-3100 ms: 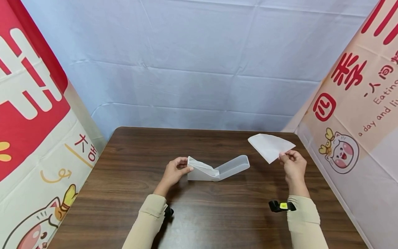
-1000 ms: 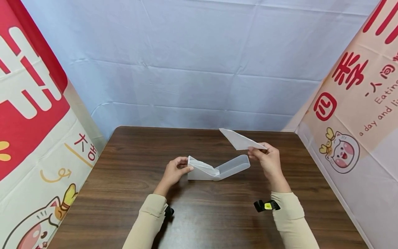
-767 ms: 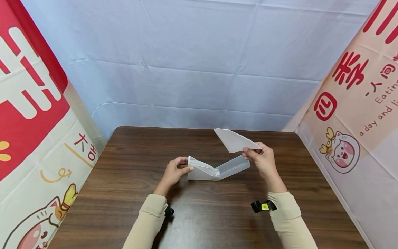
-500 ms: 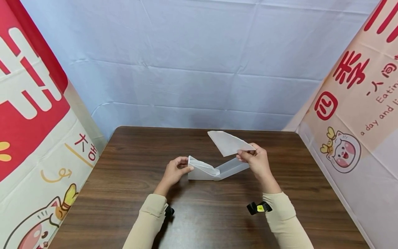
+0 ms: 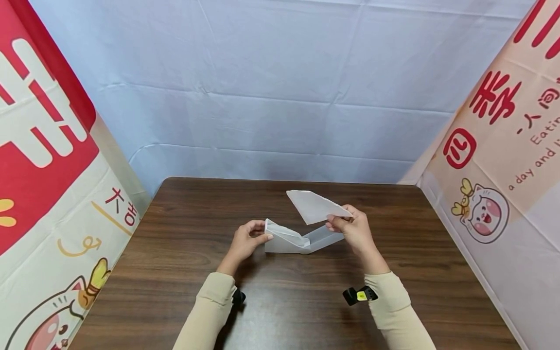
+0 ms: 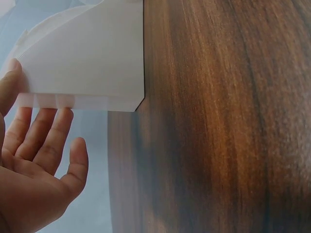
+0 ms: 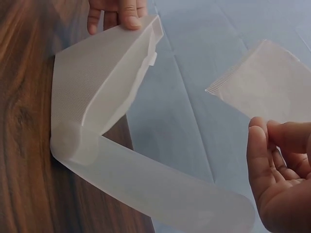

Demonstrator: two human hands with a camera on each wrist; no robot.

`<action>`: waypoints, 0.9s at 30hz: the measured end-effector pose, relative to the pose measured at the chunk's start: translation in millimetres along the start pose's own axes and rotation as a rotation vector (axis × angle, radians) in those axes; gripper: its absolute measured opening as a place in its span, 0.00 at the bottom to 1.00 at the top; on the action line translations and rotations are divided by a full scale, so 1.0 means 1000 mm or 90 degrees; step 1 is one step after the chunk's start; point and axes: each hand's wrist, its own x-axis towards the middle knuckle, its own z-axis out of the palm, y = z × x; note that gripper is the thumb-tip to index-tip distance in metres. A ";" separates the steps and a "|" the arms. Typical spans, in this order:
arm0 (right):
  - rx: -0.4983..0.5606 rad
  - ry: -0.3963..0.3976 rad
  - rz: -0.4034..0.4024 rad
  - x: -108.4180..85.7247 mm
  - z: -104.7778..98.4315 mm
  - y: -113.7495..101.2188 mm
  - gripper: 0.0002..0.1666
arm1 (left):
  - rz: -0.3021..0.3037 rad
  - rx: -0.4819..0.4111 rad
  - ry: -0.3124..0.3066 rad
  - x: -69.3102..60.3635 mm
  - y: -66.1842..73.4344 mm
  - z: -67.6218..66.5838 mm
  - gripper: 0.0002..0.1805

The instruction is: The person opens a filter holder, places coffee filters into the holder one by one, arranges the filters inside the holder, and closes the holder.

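A white coffee filter case (image 5: 284, 241) stands on the table, its translucent hinged lid (image 7: 165, 187) swung out to the right. White filter papers (image 7: 121, 99) show inside the case. My left hand (image 5: 245, 241) holds the case's left end, thumb on the near side and fingertips on the end edge. Above the lid, my right hand (image 5: 353, 229) pinches a fan-shaped coffee filter paper (image 5: 316, 206) by its right corner, between thumb and fingers. The crimped seam of that paper shows in the right wrist view. It hangs apart from the case, and part of the lid's far end is hidden behind the right hand.
The dark wooden table (image 5: 192, 291) spreads around both hands. A pale cloth backdrop (image 5: 271, 121) rises behind its far edge. Printed cloths (image 5: 485, 214) flank it on the left and right. Each wrist wears a small black camera (image 5: 359, 295).
My right hand has carried the filter paper leftward, from beyond the lid to over it, and lately a little lower. The left hand and the case stay in place.
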 end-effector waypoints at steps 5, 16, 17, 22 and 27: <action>0.000 -0.019 0.017 -0.001 0.004 0.003 0.12 | 0.001 0.001 0.001 0.000 0.000 0.000 0.18; -0.010 -0.038 0.028 -0.002 0.011 0.010 0.12 | 0.006 0.009 -0.003 0.001 -0.002 0.000 0.19; -0.009 -0.039 0.028 -0.002 0.012 0.011 0.12 | 0.007 0.007 -0.003 0.001 -0.002 0.000 0.19; -0.016 -0.037 0.024 -0.002 0.014 0.015 0.12 | 0.018 0.004 -0.003 0.001 -0.002 0.000 0.19; -0.032 -0.026 0.011 -0.001 0.017 0.020 0.10 | 0.013 0.010 0.001 0.001 -0.001 0.000 0.19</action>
